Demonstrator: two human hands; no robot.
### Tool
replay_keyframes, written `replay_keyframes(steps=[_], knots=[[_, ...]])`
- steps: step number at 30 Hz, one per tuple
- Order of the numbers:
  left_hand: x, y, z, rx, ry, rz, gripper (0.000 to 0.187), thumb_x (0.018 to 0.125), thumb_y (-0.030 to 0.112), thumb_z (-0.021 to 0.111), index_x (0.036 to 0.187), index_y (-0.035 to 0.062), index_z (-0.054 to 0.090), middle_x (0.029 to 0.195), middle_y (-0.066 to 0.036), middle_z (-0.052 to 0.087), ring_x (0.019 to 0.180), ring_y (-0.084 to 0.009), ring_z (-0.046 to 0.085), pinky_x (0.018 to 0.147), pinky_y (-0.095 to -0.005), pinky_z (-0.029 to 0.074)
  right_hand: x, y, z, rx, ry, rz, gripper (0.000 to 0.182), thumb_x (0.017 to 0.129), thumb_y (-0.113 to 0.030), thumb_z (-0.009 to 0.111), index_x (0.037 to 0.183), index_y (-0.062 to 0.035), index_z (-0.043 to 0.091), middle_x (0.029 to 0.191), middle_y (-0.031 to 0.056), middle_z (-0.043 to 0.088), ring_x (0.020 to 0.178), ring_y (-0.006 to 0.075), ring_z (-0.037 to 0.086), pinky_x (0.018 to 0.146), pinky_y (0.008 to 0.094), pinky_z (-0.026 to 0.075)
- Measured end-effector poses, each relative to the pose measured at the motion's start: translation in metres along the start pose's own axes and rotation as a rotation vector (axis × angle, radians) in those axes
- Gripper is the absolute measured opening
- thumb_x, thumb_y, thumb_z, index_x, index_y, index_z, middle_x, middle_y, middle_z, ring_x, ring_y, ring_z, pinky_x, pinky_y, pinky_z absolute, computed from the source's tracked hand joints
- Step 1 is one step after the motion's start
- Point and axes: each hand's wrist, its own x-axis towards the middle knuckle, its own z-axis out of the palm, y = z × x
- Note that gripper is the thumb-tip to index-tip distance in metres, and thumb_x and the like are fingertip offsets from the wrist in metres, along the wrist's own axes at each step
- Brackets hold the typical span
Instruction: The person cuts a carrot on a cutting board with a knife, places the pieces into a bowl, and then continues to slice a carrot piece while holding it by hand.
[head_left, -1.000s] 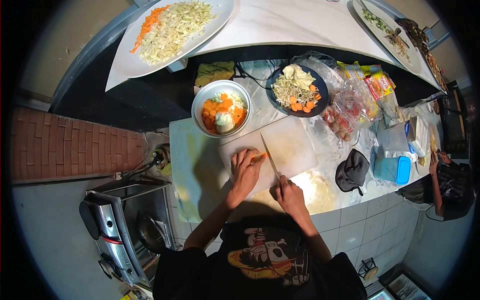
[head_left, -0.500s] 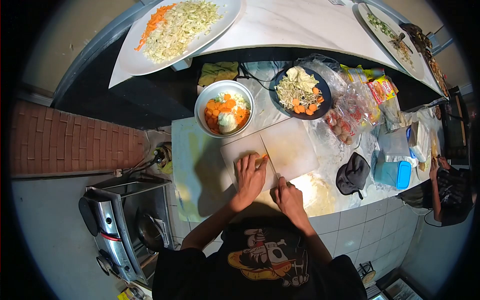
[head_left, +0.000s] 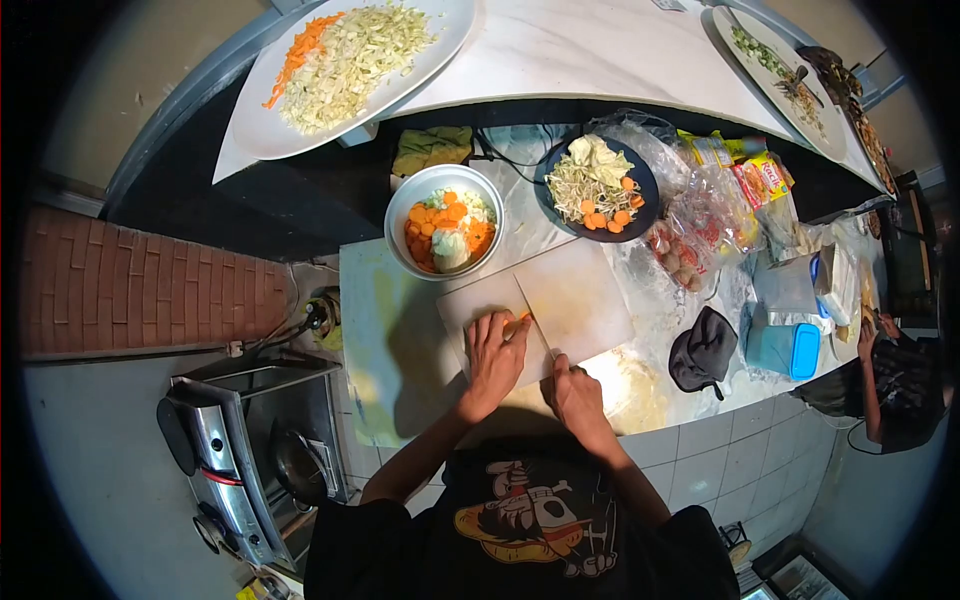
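A white cutting board [head_left: 592, 297] lies on the worktop in front of me. My left hand [head_left: 492, 355] rests on its left half, fingers curled down over a piece of carrot [head_left: 517, 322] that shows only in part at the fingertips. Wrapped round the handle of a knife [head_left: 536, 316] is my right hand [head_left: 577, 396], at the board's near edge. The thin blade points away from me across the board, just right of the carrot and my left fingers. Behind the board stands a pale bowl [head_left: 393, 228] of carrot slices and chopped vegetables.
A dark plate [head_left: 651, 202] holds sprouts, cabbage and carrot slices. To the right are plastic bags [head_left: 712, 215], a black cap [head_left: 703, 350] and a blue container [head_left: 783, 348]. A big white platter [head_left: 425, 75] sits on the upper counter. Another person [head_left: 905, 375] works at far right.
Both hands stay almost in place, with the knife still beside the carrot. The whole view has shifted very slightly.
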Motion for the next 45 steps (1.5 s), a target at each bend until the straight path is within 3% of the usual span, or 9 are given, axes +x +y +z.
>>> replay_keyframes(steps=[6,9,18,20,33,35,36,41,45], knots=[[-0.003,-0.003,0.002,-0.020,0.001,0.010,0.032,0.081,0.010,0.064,0.112,0.0077,0.069,0.102,-0.011,0.054,0.099,-0.0288,0.050,0.086,-0.0410,0.039,0.002,-0.009,-0.003,-0.044,-0.001,0.037,0.025,0.081,-0.007,0.056,0.102,0.0029,0.048,0.068,0.0208,0.065,0.067,0.0383,0.066,0.056,0.0449,0.054],[-0.005,-0.002,0.002,-0.037,0.025,0.012,0.032,0.082,0.011,0.065,0.114,0.0076,0.069,0.104,-0.012,0.054,0.099,-0.0297,0.050,0.086,-0.0412,0.040,0.001,-0.012,-0.004,-0.015,0.057,0.058,0.030,0.081,-0.010,0.057,0.107,0.0018,0.049,0.069,0.0204,0.065,0.068,0.0386,0.066,0.056,0.0461,0.053],[-0.010,-0.005,0.006,-0.073,0.031,-0.001,0.033,0.083,0.011,0.066,0.116,0.0074,0.068,0.108,-0.014,0.054,0.102,-0.0327,0.052,0.080,-0.0401,0.049,0.001,-0.008,-0.004,0.027,-0.058,0.122,0.041,0.081,-0.012,0.061,0.117,0.0004,0.048,0.083,0.0236,0.066,0.075,0.0400,0.066,0.065,0.0466,0.054],[-0.010,-0.005,0.007,-0.073,0.032,-0.004,0.033,0.083,0.011,0.066,0.116,0.0076,0.068,0.108,-0.014,0.054,0.103,-0.0327,0.052,0.080,-0.0402,0.049,0.001,-0.010,-0.004,0.050,0.150,0.056,0.014,0.087,-0.010,0.055,0.093,0.0004,0.049,0.065,0.0249,0.062,0.061,0.0424,0.063,0.055,0.0493,0.050],[-0.012,-0.004,0.009,-0.069,0.022,-0.012,0.030,0.084,0.011,0.065,0.114,0.0057,0.069,0.110,-0.014,0.054,0.106,-0.0344,0.051,0.084,-0.0415,0.048,-0.002,-0.011,-0.001,0.102,0.135,0.037,0.014,0.087,-0.010,0.056,0.093,0.0012,0.050,0.067,0.0250,0.063,0.063,0.0424,0.064,0.056,0.0490,0.051],[-0.012,-0.004,0.009,-0.073,0.010,-0.024,0.030,0.084,0.011,0.065,0.113,0.0056,0.069,0.110,-0.014,0.054,0.106,-0.0345,0.051,0.085,-0.0416,0.048,-0.003,-0.010,0.000,0.050,0.030,0.076,0.042,0.084,-0.013,0.058,0.122,0.0025,0.048,0.078,0.0233,0.066,0.073,0.0402,0.066,0.062,0.0466,0.053],[-0.012,-0.004,0.009,-0.078,-0.003,-0.034,0.030,0.084,0.011,0.065,0.113,0.0055,0.069,0.110,-0.014,0.054,0.107,-0.0346,0.051,0.085,-0.0416,0.048,-0.003,-0.010,0.000,0.050,0.029,0.077,0.042,0.084,-0.013,0.058,0.122,0.0025,0.048,0.078,0.0233,0.066,0.073,0.0402,0.066,0.062,0.0466,0.053],[-0.011,-0.003,0.007,-0.089,-0.001,-0.035,0.031,0.083,0.012,0.065,0.113,0.0055,0.069,0.110,-0.014,0.054,0.108,-0.0346,0.051,0.085,-0.0414,0.048,0.001,-0.012,0.009,-0.117,-0.005,0.096,0.027,0.084,-0.010,0.054,0.108,0.0011,0.049,0.073,0.0185,0.067,0.068,0.0355,0.068,0.056,0.0426,0.055],[-0.009,-0.003,0.002,-0.095,0.009,0.000,0.033,0.083,0.009,0.065,0.115,0.0051,0.068,0.108,-0.014,0.053,0.102,-0.0315,0.051,0.080,-0.0405,0.048,0.004,-0.006,0.020,-0.097,0.108,0.067,0.019,0.085,-0.010,0.054,0.100,0.0009,0.048,0.064,0.0221,0.063,0.060,0.0374,0.065,0.052,0.0450,0.051]])
